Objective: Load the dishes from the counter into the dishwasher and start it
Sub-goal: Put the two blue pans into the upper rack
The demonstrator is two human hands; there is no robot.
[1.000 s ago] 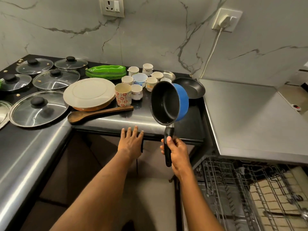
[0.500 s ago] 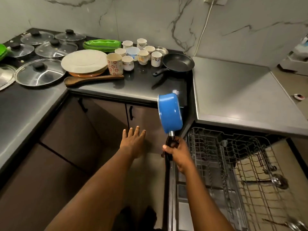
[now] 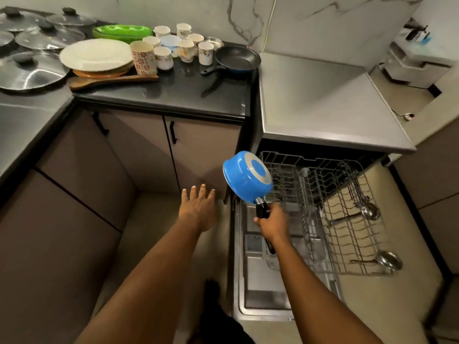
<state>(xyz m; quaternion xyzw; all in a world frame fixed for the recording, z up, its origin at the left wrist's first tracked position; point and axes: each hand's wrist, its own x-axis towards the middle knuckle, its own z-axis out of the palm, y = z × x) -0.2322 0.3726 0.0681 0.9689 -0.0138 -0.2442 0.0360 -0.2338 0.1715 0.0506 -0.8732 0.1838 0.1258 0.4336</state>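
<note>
My right hand (image 3: 272,220) grips the black handle of a blue saucepan (image 3: 246,178), which is tipped so that its base faces me, above the left edge of the pulled-out dishwasher rack (image 3: 330,207). Fingers spread, my left hand (image 3: 198,207) hangs in the air in front of the cabinet doors, touching nothing. On the dark counter (image 3: 173,95) stand several cups (image 3: 171,49), a stack of plates (image 3: 96,55), green plates (image 3: 121,32), a wooden spoon (image 3: 109,80) and a black frying pan (image 3: 237,59).
Several glass lids (image 3: 29,70) lie on the counter's left part. The open dishwasher door (image 3: 263,281) lies flat below the rack. Steel ladles (image 3: 370,211) rest in the rack's right side. A steel worktop (image 3: 323,105) sits above the dishwasher.
My right hand has carried the saucepan down from counter height and to the right, over the rack's left edge, turning its base towards me. The left hand has dropped too, still spread.
</note>
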